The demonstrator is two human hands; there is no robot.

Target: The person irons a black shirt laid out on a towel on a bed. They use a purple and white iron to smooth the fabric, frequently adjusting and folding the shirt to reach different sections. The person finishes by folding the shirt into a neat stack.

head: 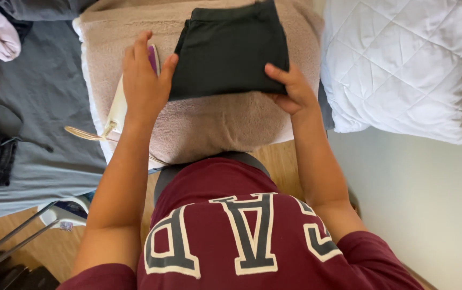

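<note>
A dark folded garment (228, 51) lies flat and smooth on the beige towel (209, 121); left hand (145, 80) spread at its edge, right hand (290, 91) pinching its near corner.

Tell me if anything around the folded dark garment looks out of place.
The iron lies at the left edge of the beige towel, partly under the left hand, near the folded dark garment. The right hand grips its corner.

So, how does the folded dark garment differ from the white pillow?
The folded dark garment is nearly black, flat and smooth; the white pillow is puffy and quilted. The garment lies on the beige towel, with the left hand and right hand at its edge; the pillow lies untouched beside the towel. Both are fabric.
</note>
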